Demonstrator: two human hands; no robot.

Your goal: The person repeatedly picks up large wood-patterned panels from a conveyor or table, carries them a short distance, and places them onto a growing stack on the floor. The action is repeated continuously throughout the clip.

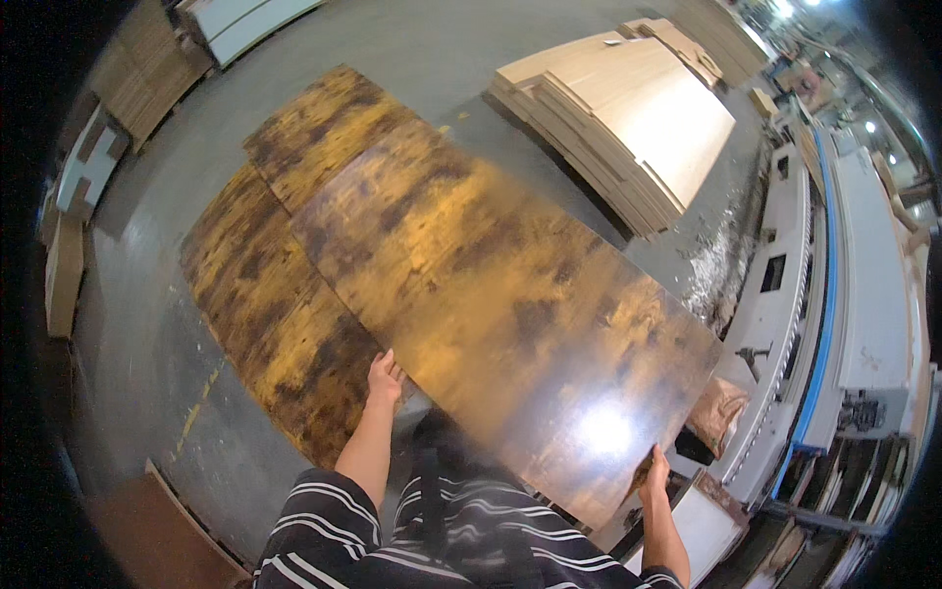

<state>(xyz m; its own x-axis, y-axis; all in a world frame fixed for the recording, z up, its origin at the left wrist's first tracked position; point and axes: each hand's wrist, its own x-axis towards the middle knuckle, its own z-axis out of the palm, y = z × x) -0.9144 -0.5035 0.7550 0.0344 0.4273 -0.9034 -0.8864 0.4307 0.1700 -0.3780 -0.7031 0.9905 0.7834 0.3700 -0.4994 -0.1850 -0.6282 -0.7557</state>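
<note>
A long wood-grain board (510, 285), mottled yellow-brown and dark brown with a glossy face, lies across the front of my body. My left hand (386, 378) grips its near long edge, the fingers partly hidden at the edge. At the board's right end my right hand (654, 474) is closed on the corner, with the thumb up along the edge. Beneath and to the left of the held board are more boards of the same pattern (270, 304), apparently a stack, partly covered by it.
Pale boards (608, 118) are stacked on the floor at the far right. A long machine with a blue strip (822, 324) runs along the right side, with a crumpled brown bag (719, 417) by it. Brown panels (147, 69) stand far left; a brown board edge (162, 535) shows near left.
</note>
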